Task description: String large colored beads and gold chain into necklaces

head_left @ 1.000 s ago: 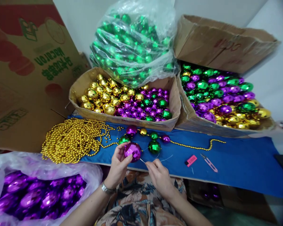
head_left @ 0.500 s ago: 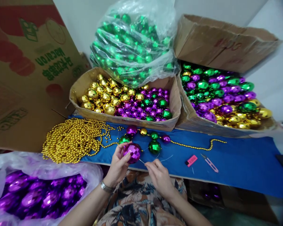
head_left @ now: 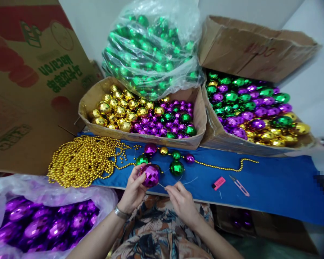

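Observation:
My left hand (head_left: 135,186) is closed around a large shiny purple faceted bead (head_left: 151,176). A thin pale thread (head_left: 161,185) runs straight from the bead's lower right to the pinched fingertips of my right hand (head_left: 181,200); whether its end is a needle I cannot tell. Just beyond my hands, a strung necklace lies on the blue cloth, with a purple bead (head_left: 150,149), a gold bead (head_left: 163,150), green beads (head_left: 176,168) and a smaller purple bead (head_left: 190,158). A gold bead chain (head_left: 224,168) trails off its right end.
A heap of gold bead chain (head_left: 81,162) lies left on the blue cloth (head_left: 280,194). Pink thread snips (head_left: 240,186) and a small pink box (head_left: 218,183) lie right. Behind stand two bead-filled cartons (head_left: 140,138) (head_left: 259,54) and a bag of green beads (head_left: 151,54); purple beads (head_left: 40,228) fill another bag.
Both hands keep their grips. The purple bead is turned slightly in my left hand, and the whole view has shifted a little.

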